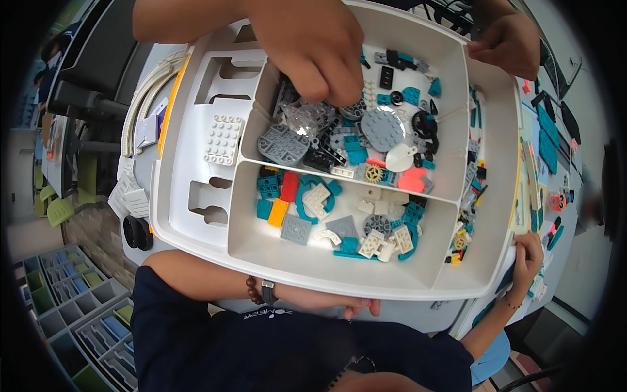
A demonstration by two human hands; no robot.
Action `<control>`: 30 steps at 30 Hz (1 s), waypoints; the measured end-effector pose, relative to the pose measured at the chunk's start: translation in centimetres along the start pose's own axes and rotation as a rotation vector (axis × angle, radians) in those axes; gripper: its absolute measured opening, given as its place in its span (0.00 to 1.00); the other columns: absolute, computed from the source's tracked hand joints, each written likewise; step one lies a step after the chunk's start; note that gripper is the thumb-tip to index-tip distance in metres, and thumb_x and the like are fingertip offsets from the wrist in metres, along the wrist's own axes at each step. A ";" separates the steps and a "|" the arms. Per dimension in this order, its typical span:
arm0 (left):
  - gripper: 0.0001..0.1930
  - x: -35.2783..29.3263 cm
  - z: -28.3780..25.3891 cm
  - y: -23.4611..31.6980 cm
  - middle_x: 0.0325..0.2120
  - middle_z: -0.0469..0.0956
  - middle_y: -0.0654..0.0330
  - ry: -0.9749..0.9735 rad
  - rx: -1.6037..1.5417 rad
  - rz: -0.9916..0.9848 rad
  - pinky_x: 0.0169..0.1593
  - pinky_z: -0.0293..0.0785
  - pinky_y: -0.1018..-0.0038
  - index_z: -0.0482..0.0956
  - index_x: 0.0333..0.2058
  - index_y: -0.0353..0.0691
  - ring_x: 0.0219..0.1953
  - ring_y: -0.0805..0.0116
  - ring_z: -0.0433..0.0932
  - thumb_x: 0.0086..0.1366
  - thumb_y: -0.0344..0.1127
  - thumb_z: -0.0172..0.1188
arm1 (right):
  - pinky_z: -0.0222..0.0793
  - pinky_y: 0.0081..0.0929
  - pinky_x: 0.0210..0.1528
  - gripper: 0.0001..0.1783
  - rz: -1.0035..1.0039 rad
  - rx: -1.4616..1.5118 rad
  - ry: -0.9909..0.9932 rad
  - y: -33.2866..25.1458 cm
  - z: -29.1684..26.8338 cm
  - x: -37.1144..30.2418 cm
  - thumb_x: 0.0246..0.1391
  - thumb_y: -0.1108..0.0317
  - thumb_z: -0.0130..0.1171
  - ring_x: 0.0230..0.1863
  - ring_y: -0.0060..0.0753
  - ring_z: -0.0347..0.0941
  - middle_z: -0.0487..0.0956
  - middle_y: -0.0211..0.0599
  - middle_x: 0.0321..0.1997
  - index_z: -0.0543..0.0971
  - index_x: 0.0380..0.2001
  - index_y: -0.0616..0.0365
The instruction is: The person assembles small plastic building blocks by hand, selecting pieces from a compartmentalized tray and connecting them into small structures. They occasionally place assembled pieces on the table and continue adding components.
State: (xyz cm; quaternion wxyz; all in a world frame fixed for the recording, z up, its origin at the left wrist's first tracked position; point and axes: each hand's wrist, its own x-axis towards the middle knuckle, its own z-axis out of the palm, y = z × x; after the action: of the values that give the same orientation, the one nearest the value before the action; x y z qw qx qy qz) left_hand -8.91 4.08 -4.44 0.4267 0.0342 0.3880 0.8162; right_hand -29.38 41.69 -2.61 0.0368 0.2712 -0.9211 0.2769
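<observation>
My left arm (228, 281), with a beaded bracelet and a watch, lies along the near side of a large white sorting tray (353, 281). My left hand (361, 307) is just below the near rim, its fingers mostly hidden. At the right, my right hand (528, 258) has its fingers bent at the edge of a pale item beside the tray; what they grip is unclear. Another person's hand (320, 55) reaches into the far compartment, over clear pieces (307, 117) and a grey toothless disc-like plate (382, 129). That person's other hand (509, 46) is closed at the far right corner.
The near compartment has teal, white and grey building bricks, with a red brick (289, 187) and an orange brick (277, 212). Small parts fill the right-hand strip (467, 215). A white studded brick (224, 140) sits in the left section. Black wheels (137, 232) stand left of the tray.
</observation>
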 end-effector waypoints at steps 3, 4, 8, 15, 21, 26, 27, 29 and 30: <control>0.10 -0.1 -0.2 -0.1 0.36 0.74 0.60 -0.009 -0.023 0.014 0.37 0.70 0.81 0.72 0.40 0.35 0.30 0.78 0.71 0.65 0.34 0.47 | 0.58 0.30 0.53 0.05 0.002 0.007 0.005 0.3 0.1 0.0 0.41 0.83 0.48 0.32 0.35 0.68 0.70 0.40 0.24 0.73 0.23 0.66; 0.10 -0.1 -0.2 -0.2 0.36 0.74 0.60 -0.008 -0.029 0.018 0.37 0.70 0.81 0.72 0.40 0.35 0.30 0.78 0.71 0.65 0.34 0.47 | 0.58 0.30 0.53 0.05 -0.017 0.003 0.000 0.6 0.1 0.0 0.41 0.83 0.48 0.32 0.35 0.68 0.70 0.39 0.24 0.73 0.23 0.66; 0.10 -0.6 -0.9 0.1 0.36 0.74 0.60 -0.030 -0.058 0.024 0.37 0.70 0.81 0.72 0.40 0.35 0.30 0.78 0.71 0.65 0.34 0.47 | 0.56 0.35 0.54 0.05 -0.001 0.005 -0.001 0.7 0.1 -0.2 0.41 0.84 0.47 0.31 0.34 0.66 0.68 0.38 0.23 0.72 0.22 0.66; 0.10 -0.9 -1.5 0.2 0.35 0.74 0.60 -0.037 -0.112 0.029 0.37 0.70 0.81 0.72 0.39 0.35 0.30 0.78 0.71 0.65 0.34 0.47 | 0.53 0.39 0.57 0.04 -0.019 -0.012 -0.023 1.3 0.2 -0.2 0.43 0.83 0.48 0.30 0.32 0.65 0.68 0.37 0.23 0.72 0.23 0.66; 0.10 -0.7 -1.2 0.4 0.35 0.74 0.61 -0.047 -0.123 0.035 0.37 0.70 0.81 0.72 0.39 0.35 0.30 0.78 0.71 0.65 0.34 0.47 | 0.54 0.38 0.56 0.04 -0.033 -0.022 -0.012 1.2 0.0 -0.5 0.43 0.83 0.48 0.33 0.33 0.66 0.70 0.38 0.26 0.72 0.23 0.66; 0.09 0.3 0.5 0.1 0.36 0.74 0.60 -0.003 0.075 0.055 0.37 0.70 0.81 0.71 0.40 0.35 0.30 0.77 0.71 0.64 0.32 0.46 | 0.57 0.37 0.55 0.03 -0.102 -0.098 0.122 -0.2 -0.2 -0.4 0.45 0.82 0.51 0.41 0.36 0.69 0.73 0.39 0.30 0.74 0.25 0.67; 0.09 0.2 0.1 1.2 0.37 0.73 0.58 -0.022 0.110 -0.052 0.39 0.70 0.81 0.71 0.40 0.35 0.30 0.77 0.71 0.65 0.31 0.46 | 0.57 0.35 0.53 0.05 -0.127 -0.107 0.140 -2.4 -0.9 -0.5 0.46 0.82 0.49 0.42 0.38 0.68 0.73 0.39 0.32 0.74 0.27 0.67; 0.09 0.5 0.4 -0.5 0.36 0.73 0.57 -0.007 0.036 0.087 0.40 0.70 0.80 0.71 0.38 0.35 0.30 0.76 0.71 0.65 0.32 0.46 | 0.59 0.41 0.53 0.06 -0.199 0.169 0.167 -6.9 -0.7 0.2 0.43 0.77 0.51 0.36 0.36 0.69 0.73 0.40 0.31 0.75 0.27 0.66; 0.10 0.6 0.4 -0.8 0.35 0.73 0.58 -0.005 0.038 0.060 0.40 0.70 0.79 0.72 0.38 0.34 0.30 0.76 0.71 0.65 0.34 0.45 | 0.60 0.39 0.52 0.07 -0.217 0.268 0.077 -9.5 -0.9 0.6 0.43 0.76 0.51 0.35 0.35 0.69 0.73 0.40 0.31 0.74 0.29 0.66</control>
State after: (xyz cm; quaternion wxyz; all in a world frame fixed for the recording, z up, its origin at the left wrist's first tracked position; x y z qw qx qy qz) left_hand -8.62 5.02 -4.84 0.4023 0.0559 0.4013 0.8210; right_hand -24.98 35.21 2.95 0.0651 0.3606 -0.8393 0.4017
